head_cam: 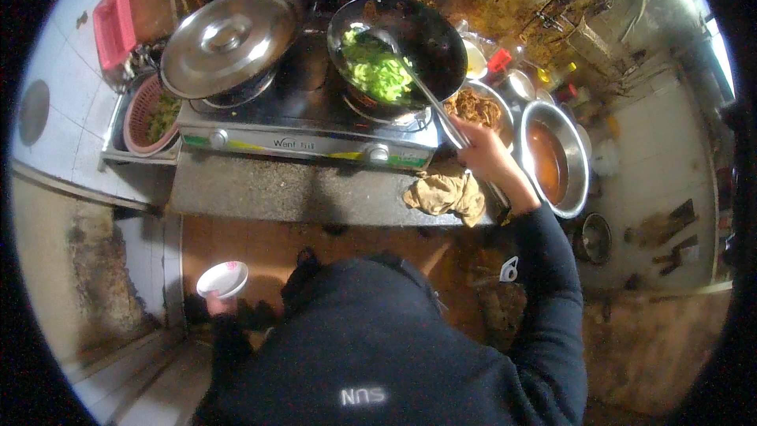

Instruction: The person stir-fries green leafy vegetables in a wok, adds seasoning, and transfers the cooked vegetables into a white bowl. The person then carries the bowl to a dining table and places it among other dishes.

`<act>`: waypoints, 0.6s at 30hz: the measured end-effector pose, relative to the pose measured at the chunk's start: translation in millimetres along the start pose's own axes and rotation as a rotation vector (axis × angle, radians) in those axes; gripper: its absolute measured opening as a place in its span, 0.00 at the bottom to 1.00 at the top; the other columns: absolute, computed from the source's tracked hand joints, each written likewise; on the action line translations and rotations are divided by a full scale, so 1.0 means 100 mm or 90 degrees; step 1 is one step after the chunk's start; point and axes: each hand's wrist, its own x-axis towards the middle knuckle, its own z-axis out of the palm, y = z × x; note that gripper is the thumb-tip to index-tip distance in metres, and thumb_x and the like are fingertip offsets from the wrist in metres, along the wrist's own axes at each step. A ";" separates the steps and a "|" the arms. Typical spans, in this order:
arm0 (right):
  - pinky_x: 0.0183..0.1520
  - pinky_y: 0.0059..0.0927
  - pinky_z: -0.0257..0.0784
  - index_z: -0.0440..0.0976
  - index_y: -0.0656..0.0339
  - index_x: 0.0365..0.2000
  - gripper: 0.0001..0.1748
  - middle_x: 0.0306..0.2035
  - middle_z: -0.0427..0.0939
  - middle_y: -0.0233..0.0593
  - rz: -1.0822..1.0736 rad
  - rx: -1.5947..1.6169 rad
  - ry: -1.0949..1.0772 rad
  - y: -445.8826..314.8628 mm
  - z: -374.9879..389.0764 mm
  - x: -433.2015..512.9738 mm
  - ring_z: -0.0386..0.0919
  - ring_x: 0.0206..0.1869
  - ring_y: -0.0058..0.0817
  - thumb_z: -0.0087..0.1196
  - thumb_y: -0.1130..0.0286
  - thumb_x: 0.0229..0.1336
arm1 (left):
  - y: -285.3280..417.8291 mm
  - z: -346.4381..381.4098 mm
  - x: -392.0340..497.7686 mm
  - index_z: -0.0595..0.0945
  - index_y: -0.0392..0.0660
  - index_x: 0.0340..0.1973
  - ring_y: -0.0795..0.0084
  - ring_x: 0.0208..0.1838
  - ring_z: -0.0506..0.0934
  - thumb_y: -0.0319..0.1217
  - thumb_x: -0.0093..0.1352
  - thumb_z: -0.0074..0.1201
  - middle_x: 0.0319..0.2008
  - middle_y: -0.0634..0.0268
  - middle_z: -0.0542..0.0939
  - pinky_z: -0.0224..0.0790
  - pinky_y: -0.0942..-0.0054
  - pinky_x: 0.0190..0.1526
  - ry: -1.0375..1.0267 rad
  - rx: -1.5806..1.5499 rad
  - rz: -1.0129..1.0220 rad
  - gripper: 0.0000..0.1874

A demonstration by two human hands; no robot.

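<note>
My right hand (485, 151) grips the handle of a metal ladle (429, 92), whose head rests among chopped green vegetables (381, 74) in a black wok (437, 41). The wok sits over the right burner of a two-burner gas stove (295, 143). Down at my left side, away from the counter, my left hand (221, 304) holds a white bowl (222, 280) by its rim. The bowl is tilted, and a pink mark shows on its inner wall; I see no food in it.
A lidded metal pot (230, 41) occupies the left burner. Left of it, a pink basket (136, 124) contains greens. On the right stand a bowl of brown food (482, 103) and a metal basin of reddish-brown liquid (547, 160). A crumpled tan cloth (446, 195) lies on the counter edge.
</note>
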 end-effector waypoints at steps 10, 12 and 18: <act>0.33 0.27 0.73 0.64 0.51 0.67 0.34 0.38 0.78 0.40 0.253 0.237 0.046 -0.30 -0.17 -0.15 0.76 0.31 0.22 0.50 0.80 0.60 | 0.25 -0.16 -0.22 0.72 0.39 0.62 0.49 0.57 0.77 0.38 0.63 0.53 0.58 0.48 0.76 0.73 0.52 0.55 -0.119 0.720 0.380 0.32; 0.19 0.21 0.66 0.54 0.55 0.71 0.38 0.27 0.77 0.37 0.258 0.221 -0.012 -0.33 -0.11 -0.09 0.69 0.19 0.18 0.49 0.77 0.61 | 0.35 -0.18 -0.35 0.76 0.38 0.57 0.49 0.55 0.78 0.40 0.62 0.54 0.55 0.48 0.79 0.73 0.54 0.56 -0.206 1.066 0.569 0.29; 0.27 0.25 0.72 0.58 0.66 0.67 0.33 0.37 0.79 0.41 0.236 0.699 -0.210 -0.47 -0.01 -0.07 0.76 0.26 0.25 0.50 0.74 0.62 | 0.47 -0.10 -0.79 0.81 0.38 0.50 0.51 0.52 0.80 0.39 0.63 0.58 0.48 0.49 0.83 0.74 0.57 0.54 -0.125 1.064 0.571 0.23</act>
